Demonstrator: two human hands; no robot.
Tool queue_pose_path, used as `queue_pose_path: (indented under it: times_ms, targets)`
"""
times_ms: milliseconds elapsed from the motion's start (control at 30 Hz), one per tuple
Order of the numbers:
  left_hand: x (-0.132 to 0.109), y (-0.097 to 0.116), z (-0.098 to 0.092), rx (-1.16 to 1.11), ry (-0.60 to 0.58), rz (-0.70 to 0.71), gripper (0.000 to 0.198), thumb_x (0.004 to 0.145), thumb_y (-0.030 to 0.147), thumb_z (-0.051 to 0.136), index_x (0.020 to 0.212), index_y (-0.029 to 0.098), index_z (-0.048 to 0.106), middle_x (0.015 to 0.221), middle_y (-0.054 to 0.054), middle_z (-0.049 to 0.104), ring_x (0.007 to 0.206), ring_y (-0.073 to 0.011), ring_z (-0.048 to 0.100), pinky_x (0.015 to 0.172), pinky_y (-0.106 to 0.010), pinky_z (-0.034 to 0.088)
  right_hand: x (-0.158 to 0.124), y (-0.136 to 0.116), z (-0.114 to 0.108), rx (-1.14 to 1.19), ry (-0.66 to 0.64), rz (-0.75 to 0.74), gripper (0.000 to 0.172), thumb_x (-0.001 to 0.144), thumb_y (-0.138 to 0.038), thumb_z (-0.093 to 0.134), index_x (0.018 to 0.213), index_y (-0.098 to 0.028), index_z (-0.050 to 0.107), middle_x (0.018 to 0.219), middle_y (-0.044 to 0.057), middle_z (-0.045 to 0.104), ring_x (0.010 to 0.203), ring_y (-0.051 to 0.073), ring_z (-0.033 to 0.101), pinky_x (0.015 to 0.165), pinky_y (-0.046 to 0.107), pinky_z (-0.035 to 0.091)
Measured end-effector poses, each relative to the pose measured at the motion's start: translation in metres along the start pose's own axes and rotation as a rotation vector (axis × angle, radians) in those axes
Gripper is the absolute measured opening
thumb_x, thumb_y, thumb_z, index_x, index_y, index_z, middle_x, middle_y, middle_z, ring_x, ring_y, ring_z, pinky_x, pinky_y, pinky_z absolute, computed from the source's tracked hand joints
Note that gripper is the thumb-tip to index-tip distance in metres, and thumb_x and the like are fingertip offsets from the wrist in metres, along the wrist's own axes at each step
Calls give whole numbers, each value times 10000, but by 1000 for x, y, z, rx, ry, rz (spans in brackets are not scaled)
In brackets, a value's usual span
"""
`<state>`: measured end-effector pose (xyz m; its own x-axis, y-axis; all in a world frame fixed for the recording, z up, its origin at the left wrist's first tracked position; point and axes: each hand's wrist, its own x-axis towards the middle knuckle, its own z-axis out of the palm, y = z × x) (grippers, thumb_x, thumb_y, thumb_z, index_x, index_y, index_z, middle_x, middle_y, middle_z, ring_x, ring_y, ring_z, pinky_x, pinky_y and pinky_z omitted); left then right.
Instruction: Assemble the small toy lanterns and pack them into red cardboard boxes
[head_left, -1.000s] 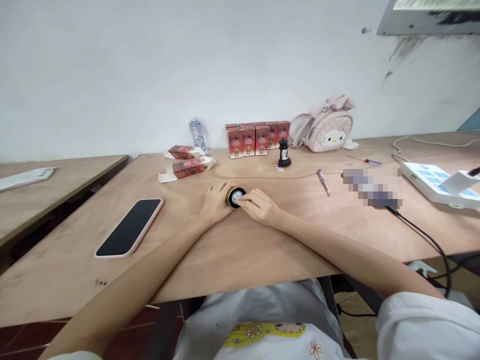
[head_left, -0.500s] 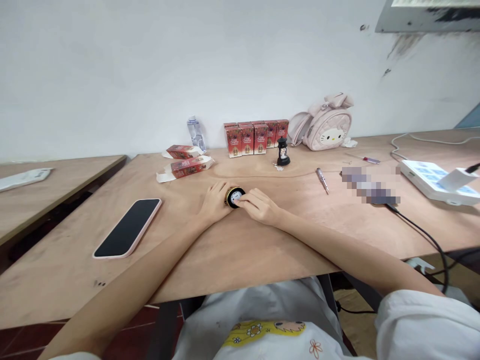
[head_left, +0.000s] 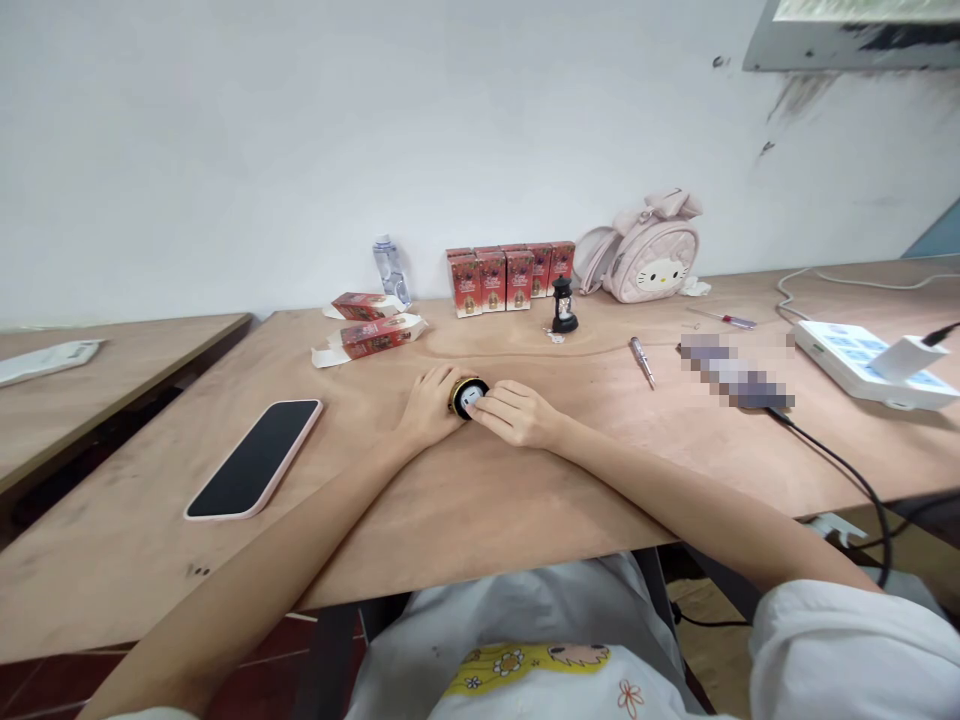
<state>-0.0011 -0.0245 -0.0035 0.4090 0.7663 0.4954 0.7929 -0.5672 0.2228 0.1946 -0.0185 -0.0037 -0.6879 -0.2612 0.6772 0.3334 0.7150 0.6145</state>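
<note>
Work at the middle of the table (head_left: 420,500) was found unfinished. From my remote post I noted a gold-rimmed round piece (head_left: 468,394) between the person's two hands, its pale face turned toward the near side. The left hand (head_left: 431,408) was curled about the left side of the piece, gripping it as far as I could judge. The right hand (head_left: 521,415) had its fingers drawn together, their tips at the pale face; I could not tell whether they pinched anything.

As to progress, I recorded two red cartons opened: a nearer carton (head_left: 379,337) and a farther carton (head_left: 365,306), both lying on the far left with pale flaps out. Their insides did not show, so I could not certify them empty. Handling of the round piece I judged incomplete, as both hands were on it; how much was left I could not establish.

Against the wall, a group of red boxes (head_left: 491,282) stood upright and appeared closed, contents unseen. Right of them, near their front, a black lantern (head_left: 564,308) stood upright with something pale inside. The pink bag (head_left: 656,262), farther right, and the clear bottle (head_left: 390,270), far left, did not disclose their contents.
</note>
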Motion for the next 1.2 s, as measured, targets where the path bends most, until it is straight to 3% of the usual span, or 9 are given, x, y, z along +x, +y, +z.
queue_pose_path:
  times_ms: [333,600,867,1100,1200]
  targets:
    - [1,3,-3,-14,-17,-13,338,741,212,573,1079,211,561,1127,-63,629,1075,-240,568,934,-380,424,-3,0,4,49,35,85,165,907,-88,519,930,-140,673,878,43,720,845,135,643,838,314,555]
    - [2,1,-5,-39,16,-89,321,745,211,583,1065,221,554,1112,-65,627,1067,-243,564,912,-387,443,-9,-2,8,47,30,157,272,906,-112,473,1110,-167,644,999,52,735,1011,158,628,902,354,500]
    - [3,-3,-1,-14,115,-229,290,739,220,574,1026,206,540,1093,-73,613,1048,-254,563,883,-406,443,-8,-5,6,89,-148,252,375,918,-173,447,1275,-174,563,1193,72,678,1143,196,563,998,387,411]
    - [2,4,-7,52,71,-268,295,751,189,573,1043,199,535,1111,-89,606,1093,-286,531,890,-456,416,-4,-4,2,140,-205,250,410,920,-194,449,1321,-141,521,1215,87,662,1137,214,547,1016,404,379]
    - [3,3,-8,23,111,-305,252,757,215,588,1001,192,528,1099,-101,604,1078,-296,536,859,-455,437,-4,-4,1,183,-252,278,449,911,-186,455,1356,-134,483,1295,103,614,1177,226,520,1029,418,367]
